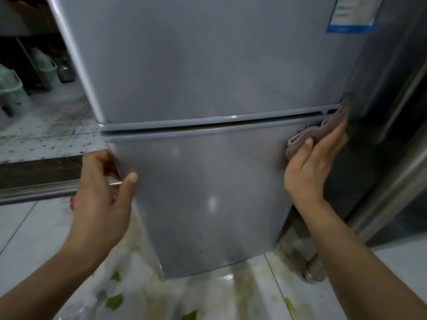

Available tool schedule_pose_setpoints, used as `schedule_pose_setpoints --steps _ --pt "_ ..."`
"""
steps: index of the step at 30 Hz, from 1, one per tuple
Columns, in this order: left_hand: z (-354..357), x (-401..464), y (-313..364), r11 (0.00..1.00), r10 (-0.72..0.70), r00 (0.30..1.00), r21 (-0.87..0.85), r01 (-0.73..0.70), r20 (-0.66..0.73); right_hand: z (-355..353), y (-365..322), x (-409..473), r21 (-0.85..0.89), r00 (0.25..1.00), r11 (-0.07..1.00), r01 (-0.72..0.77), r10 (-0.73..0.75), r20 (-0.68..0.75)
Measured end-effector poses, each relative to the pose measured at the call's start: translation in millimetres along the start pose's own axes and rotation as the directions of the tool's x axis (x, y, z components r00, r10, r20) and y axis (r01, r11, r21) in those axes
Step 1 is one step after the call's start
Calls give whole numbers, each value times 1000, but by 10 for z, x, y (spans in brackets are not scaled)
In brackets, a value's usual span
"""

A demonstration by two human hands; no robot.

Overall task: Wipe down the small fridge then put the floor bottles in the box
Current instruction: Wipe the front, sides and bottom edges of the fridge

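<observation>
A small grey two-door fridge [208,77] fills the middle of the head view. My left hand [104,195] grips the left edge of its lower door [203,199], thumb on the front, fingers curled behind the edge. My right hand [316,162] holds a folded grey-brown cloth [323,130] against the lower door's upper right corner, at the gap between the two doors. Clear plastic bottles with green labels [115,299] lie on the floor at the lower left, blurred. No box is visible.
A tall stainless-steel cabinet [392,135] stands tight against the fridge's right side. The white floor tiles [254,294] below the fridge carry yellowish stains. Pale green bins [13,88] sit at the far left, beyond a metal threshold strip [39,192]. A blue-edged sticker [353,15] marks the upper door.
</observation>
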State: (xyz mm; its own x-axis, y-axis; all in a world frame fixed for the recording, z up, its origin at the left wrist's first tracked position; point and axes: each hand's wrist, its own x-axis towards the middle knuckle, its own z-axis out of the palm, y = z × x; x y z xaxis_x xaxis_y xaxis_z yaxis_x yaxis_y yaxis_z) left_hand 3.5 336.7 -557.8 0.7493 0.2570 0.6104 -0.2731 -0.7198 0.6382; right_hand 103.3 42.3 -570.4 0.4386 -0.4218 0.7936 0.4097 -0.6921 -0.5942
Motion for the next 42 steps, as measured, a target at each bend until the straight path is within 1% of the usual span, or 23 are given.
schedule_pose_setpoints --steps 3,5,8,10,11,12,16,18,20,22,24,26,28,31,34,36,37,38,39,40,42 --pt "21 -6 -47 1000 5 1000 -15 -6 -10 27 209 -366 23 996 997 -68 67 59" --pt "28 -1 -75 999 8 1000 -37 -8 -11 24 363 -705 -1 986 993 -121 120 120" --pt "35 -7 -104 999 4 1000 -44 -4 2 -7 515 -1138 -43 946 972 -232 235 225" --pt "22 -73 -130 1000 0 1000 -28 0 12 -8 521 -1259 -50 905 935 -351 352 239" --pt "14 -131 -157 1000 -6 1000 -17 6 23 -4 501 -1259 -42 893 921 -387 386 230" --pt "10 -198 -193 1000 -19 999 -8 19 43 3 462 -1225 -27 896 920 -391 387 217" --pt "88 -398 -304 998 -59 987 24 57 151 68 151 -857 4 967 972 -235 234 99" --pt "144 -430 -304 998 -63 986 26 60 152 153 -5 -709 -31 977 977 -211 212 23" --pt "180 -438 -305 997 -79 989 -1 80 125 213 -89 -768 -80 986 983 -165 165 0" --pt "197 -435 -330 996 -84 989 -25 87 119 229 -93 -1088 -150 993 985 -86 96 64" --pt "197 -434 -354 995 -86 988 -37 92 128 225 -60 -1514 -204 982 979 -18 56 182" --pt "188 -420 -368 994 -89 986 -56 97 140 243 -61 -1781 -210 962 978 -7 64 265" --pt "175 -409 -382 995 -74 984 -58 84 159 254 -100 -1799 -224 959 974 -24 86 269" --pt "158 -402 -375 994 -82 983 -57 92 163 247 -303 -1506 -200 979 980 -3 44 199" --pt "166 -403 -365 991 -111 977 -59 123 180 378 -633 -1072 -106 997 992 61 -55 62" --pt "178 -402 -366 990 -117 978 -53 128 175 490 -769 -956 -88 998 995 56 -59 -32" --pt "177 -408 -363 991 -118 979 -49 128 166 520 -791 -1013 -101 998 993 57 -60 -32" --pt "175 -412 -358 991 -119 980 -46 128 157 531 -789 -1149 -120 997 990 79 -79 8" --pt "174 -411 -354 991 -119 981 -44 127 154 530 -759 -1351 -146 991 982 118 -106 88" --pt "171 -411 -353 991 -117 980 -44 126 158 512 -705 -1590 -173 972 970 172 -138 191" --pt "134 -397 -355 990 -114 977 -55 126 182 471 -572 -2006 -222 906 926 305 -211 366"
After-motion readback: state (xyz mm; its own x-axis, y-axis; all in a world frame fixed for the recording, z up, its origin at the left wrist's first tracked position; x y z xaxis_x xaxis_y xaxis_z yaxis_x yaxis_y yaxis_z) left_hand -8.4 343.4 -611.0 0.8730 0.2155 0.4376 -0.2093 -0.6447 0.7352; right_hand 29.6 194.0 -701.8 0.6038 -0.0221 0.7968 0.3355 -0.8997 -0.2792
